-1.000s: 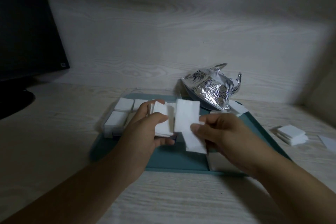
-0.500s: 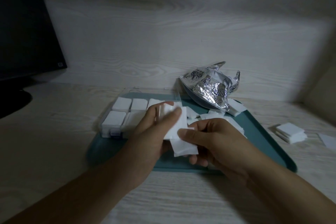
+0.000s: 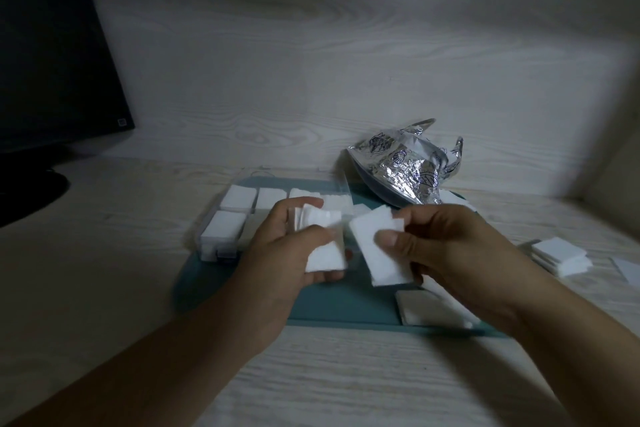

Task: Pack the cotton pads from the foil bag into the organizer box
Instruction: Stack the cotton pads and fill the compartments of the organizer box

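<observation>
Head view: both hands (image 3: 367, 246) raised over tray (image 3: 242, 284), each gripping cotton pads (image 3: 379, 253).

1. We see a pale wood-grain bench (image 3: 104, 288) running across the whole lower view.
2. Behind it we see a wall (image 3: 346, 62) with the same light wood grain, meeting the bench in a straight line.
3. At far left we see a dark monitor (image 3: 52, 62), its black stand (image 3: 27, 191) resting on the bench.
4. We find the light dim, brightest at the middle and fading toward the corners.
</observation>
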